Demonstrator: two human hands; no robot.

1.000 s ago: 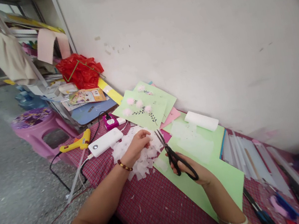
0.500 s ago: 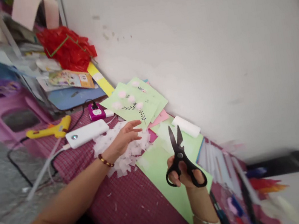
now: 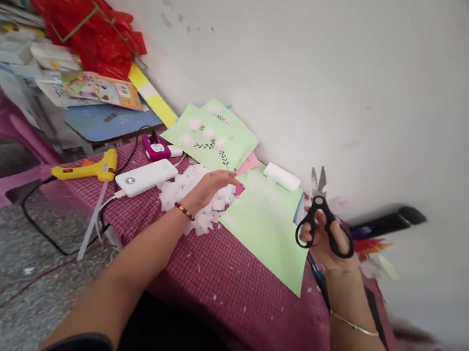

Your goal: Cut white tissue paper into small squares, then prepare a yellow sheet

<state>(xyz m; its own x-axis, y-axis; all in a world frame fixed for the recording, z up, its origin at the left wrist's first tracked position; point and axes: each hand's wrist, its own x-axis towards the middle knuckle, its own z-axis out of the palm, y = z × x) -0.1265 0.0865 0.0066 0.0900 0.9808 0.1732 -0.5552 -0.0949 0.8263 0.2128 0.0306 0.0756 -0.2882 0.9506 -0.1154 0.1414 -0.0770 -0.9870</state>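
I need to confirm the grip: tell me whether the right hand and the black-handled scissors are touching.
Touching. The head view shows the right hand holding the black-handled scissors by the handles, blades pointing up.

Low passage runs right of the left hand (image 3: 214, 185) over a flat light-green paper sheet (image 3: 267, 236); leftward, a white oblong power bank (image 3: 151, 177) obstructs.

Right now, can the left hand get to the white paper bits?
Probably yes: the left hand is right by the paper bits, looks empty, and I see nothing blocking it. The scissors are away in the right hand.
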